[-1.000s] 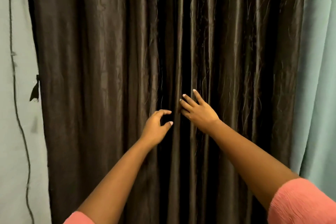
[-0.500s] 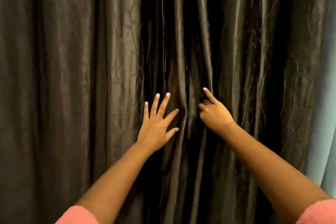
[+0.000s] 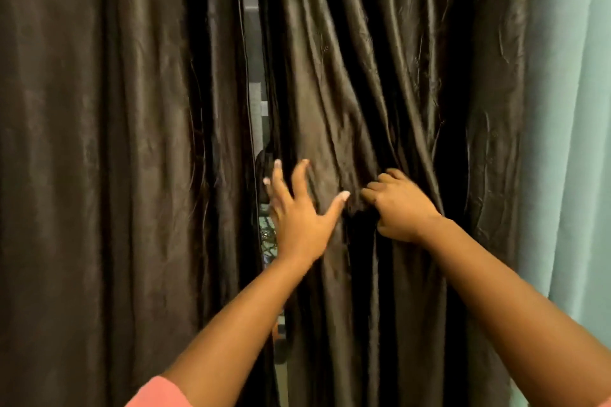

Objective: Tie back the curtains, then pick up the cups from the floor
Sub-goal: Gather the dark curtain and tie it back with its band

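At 6 o'clock in the head view, both forearms are reaching up into a pair of dark brown curtains. Left curtain panel (image 3: pixel 109 158) is hanging straight, filling the frame from 7 to 11 o'clock. Right curtain panel (image 3: pixel 380 76) is hanging from 12 to 4 o'clock, its folds slanting and bunching toward centre.

Right hand (image 3: pixel 401 208) is sitting just right of centre, fingers curled, clamping a bunch of the right curtain panel's fabric. Left hand (image 3: pixel 299 211) is sitting just left of it, fingers spread apart, palm lying against the right curtain panel near its inner edge; it is gripping nothing. Thumb tip is pointing toward the right hand, nearly touching its knuckles.

A narrow gap (image 3: pixel 256 102) is showing between the two panels, running from 12 o'clock down behind the left hand toward 6. Grey shapes are showing through it; too small to tell what.

A pale teal curtain (image 3: pixel 568 109) is hanging at 3 o'clock, just beside the right curtain panel. Pink sleeve (image 3: pixel 155 393) is showing at 7 o'clock on the left arm.

No cups are showing in the frame.
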